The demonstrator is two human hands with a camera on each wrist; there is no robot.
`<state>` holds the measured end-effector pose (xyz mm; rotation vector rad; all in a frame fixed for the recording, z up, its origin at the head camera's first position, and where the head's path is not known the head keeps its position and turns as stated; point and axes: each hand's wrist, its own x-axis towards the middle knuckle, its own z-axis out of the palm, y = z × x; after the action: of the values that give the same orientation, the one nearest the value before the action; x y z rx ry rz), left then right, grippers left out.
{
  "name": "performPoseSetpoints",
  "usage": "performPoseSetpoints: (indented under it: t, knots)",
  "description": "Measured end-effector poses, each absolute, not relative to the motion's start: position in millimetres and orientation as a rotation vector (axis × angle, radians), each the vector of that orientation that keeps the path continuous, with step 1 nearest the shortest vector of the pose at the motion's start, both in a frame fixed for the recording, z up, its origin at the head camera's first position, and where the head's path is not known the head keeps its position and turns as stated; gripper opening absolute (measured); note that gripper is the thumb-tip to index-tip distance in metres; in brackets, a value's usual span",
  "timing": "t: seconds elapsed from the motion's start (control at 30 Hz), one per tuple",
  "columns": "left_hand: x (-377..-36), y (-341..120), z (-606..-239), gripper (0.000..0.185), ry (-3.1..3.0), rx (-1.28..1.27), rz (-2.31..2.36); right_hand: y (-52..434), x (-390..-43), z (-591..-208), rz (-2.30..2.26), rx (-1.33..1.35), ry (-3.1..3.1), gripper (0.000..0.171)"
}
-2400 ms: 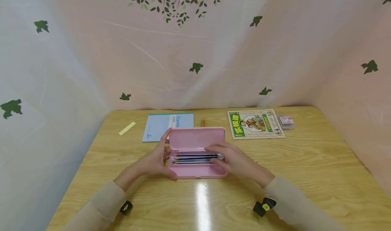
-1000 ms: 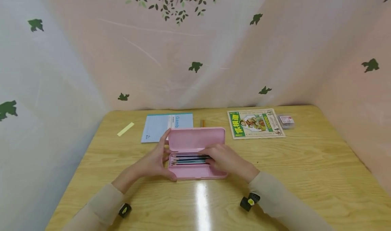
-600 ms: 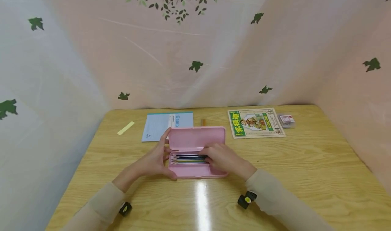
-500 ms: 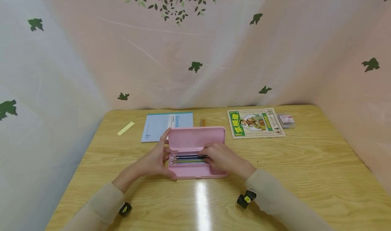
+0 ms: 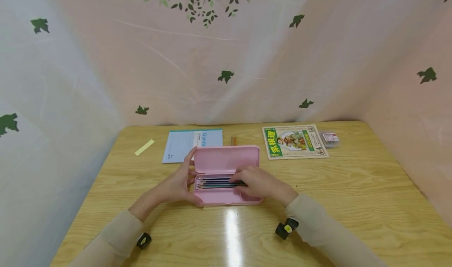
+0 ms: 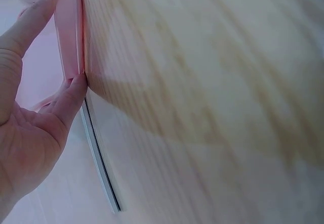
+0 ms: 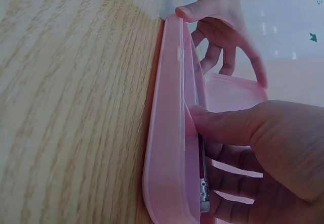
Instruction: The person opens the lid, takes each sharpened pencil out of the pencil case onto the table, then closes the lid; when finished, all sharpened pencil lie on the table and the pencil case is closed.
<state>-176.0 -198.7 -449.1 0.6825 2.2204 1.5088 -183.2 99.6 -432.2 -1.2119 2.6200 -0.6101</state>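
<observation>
A pink pencil case (image 5: 218, 197) lies on the wooden table with its lid (image 5: 226, 160) tipped back. Several dark, sharpened pencils (image 5: 214, 183) lie side by side in its rear compartment, points to the left. My left hand (image 5: 176, 186) holds the case's left end, thumb at the front corner and index finger up at the lid. My right hand (image 5: 261, 182) reaches into the right half, thumb and fingers pinching at the pencils and covering their right ends. In the right wrist view, a pencil's metal eraser end (image 7: 204, 193) shows beneath the fingers of the right hand (image 7: 283, 153).
Behind the case are a blue notebook (image 5: 181, 145), a small brown-orange item (image 5: 234, 141) and a green-and-cream illustrated book (image 5: 293, 141). A small clear box (image 5: 330, 138) sits beside the book. A pale yellow strip (image 5: 144, 147) lies at left. Patterned cloth hangs around the table.
My right hand has slid left, further over the pencils, and its fingers have curled in. The pencils under it have shifted slightly. My left hand keeps its hold on the case.
</observation>
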Motion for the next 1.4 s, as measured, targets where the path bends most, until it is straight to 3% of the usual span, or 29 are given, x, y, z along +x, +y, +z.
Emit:
performPoseSetpoints:
  t: [1.4]
  knots:
    - [-171.0,-199.9,-440.8,0.153,2.226,0.668,1.473,103.8,-176.4,-432.0,-0.676,-1.209,2.704,0.016]
